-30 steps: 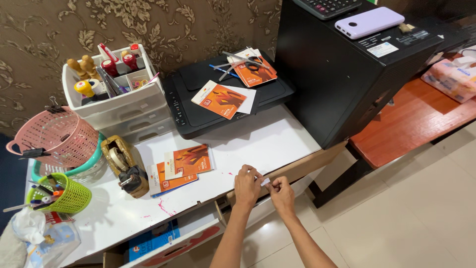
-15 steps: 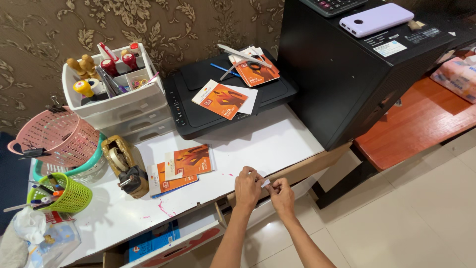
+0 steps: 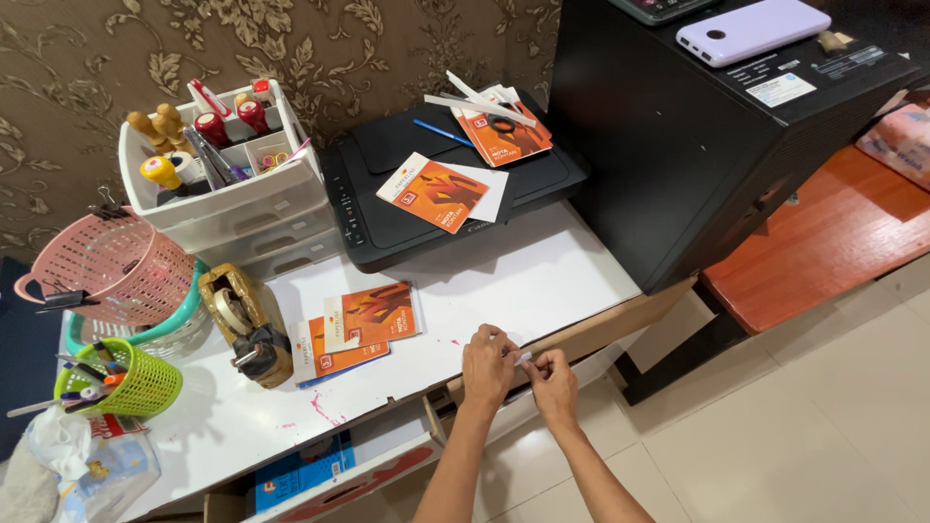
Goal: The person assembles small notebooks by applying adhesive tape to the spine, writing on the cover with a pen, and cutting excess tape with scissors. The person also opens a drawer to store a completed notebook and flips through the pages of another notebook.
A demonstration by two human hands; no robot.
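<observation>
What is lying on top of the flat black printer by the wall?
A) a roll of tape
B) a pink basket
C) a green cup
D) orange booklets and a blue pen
D: orange booklets and a blue pen lie on the black printer, while the pink basket sits off to the side on the white table.

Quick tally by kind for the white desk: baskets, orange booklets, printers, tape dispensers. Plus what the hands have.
Baskets: 2, pink and green
Orange booklets: 4, two on the printer, two overlapping on the desk
Printers: 1
Tape dispensers: 1
Total: 8
Left hand and right hand pinch a small white piece at the desk edge.
</observation>
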